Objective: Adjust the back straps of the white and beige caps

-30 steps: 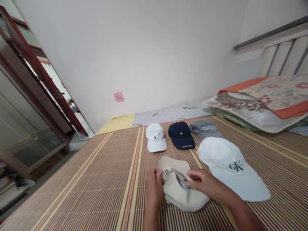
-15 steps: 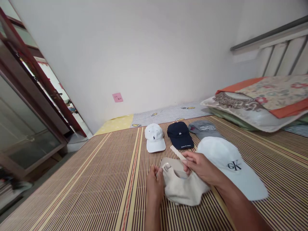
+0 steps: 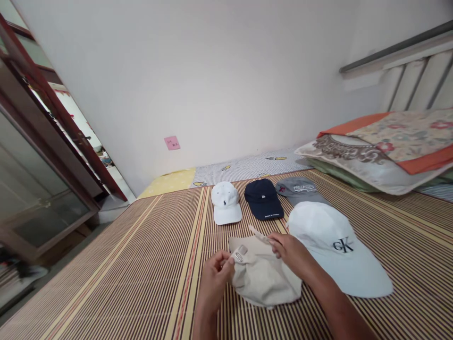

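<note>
A beige cap [image 3: 265, 278] lies on the striped mat, its back opening towards me. My left hand [image 3: 214, 274] pinches the cap's left back edge, right beside the metal buckle [image 3: 239, 257]. Between the thumb and fingers of my right hand [image 3: 288, 248] is the cap's loose strap [image 3: 257, 232], its free end pointing up and to the left, apart from the buckle. Just right of my right hand rests a large white cap [image 3: 318, 226] with dark letters on its front.
Beyond my hands sit a small white cap [image 3: 226, 203], a navy cap [image 3: 264, 198] and a grey cap [image 3: 300, 189]. The striped mat [image 3: 141, 264] spreads around them. Pillows [image 3: 382, 156] are stacked at the right, and a wall [image 3: 230, 85] rises behind.
My left hand has moved left and slightly down with the buckle edge. My right hand has tilted the strap flatter. The beige cap has shifted slightly left and its back opening looks narrower.
</note>
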`<state>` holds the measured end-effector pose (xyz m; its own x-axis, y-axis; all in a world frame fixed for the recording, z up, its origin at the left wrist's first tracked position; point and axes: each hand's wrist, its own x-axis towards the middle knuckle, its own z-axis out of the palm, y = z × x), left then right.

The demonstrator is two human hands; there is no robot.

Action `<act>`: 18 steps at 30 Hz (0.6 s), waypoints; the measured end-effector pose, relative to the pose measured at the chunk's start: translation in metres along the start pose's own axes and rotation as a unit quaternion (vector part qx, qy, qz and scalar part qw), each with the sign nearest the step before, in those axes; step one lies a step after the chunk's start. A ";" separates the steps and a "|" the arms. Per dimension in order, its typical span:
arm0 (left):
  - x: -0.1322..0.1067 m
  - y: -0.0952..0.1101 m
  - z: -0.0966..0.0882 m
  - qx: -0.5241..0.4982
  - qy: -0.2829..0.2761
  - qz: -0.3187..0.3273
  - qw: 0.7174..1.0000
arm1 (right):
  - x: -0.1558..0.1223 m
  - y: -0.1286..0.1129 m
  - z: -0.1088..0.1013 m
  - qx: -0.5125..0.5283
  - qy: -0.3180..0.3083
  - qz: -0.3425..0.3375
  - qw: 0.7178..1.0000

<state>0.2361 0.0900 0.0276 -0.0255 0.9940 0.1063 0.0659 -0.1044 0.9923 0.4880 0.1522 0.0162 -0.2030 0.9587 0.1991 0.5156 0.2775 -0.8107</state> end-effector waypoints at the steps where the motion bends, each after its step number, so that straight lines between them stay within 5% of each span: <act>1: -0.002 0.004 -0.005 -0.011 -0.015 -0.005 1.000 | 0.000 -0.001 0.001 0.013 -0.004 -0.004 1.000; 5: -0.009 0.023 -0.015 0.042 -0.020 0.010 0.999 | -0.002 -0.012 0.000 0.074 -0.011 -0.027 0.997; 11: -0.022 0.049 0.003 0.123 0.044 0.029 0.991 | -0.012 -0.051 -0.021 0.246 0.022 -0.047 0.968; 18: -0.019 0.047 0.017 -0.001 0.026 -0.004 1.000 | -0.017 -0.066 -0.028 0.291 0.064 -0.040 0.954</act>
<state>0.2570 0.0666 0.0707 -0.0776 0.9919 0.1007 0.0627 -0.0959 0.9934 0.4810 0.1191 0.0814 -0.0991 0.9462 0.3079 -0.0533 0.3039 -0.9512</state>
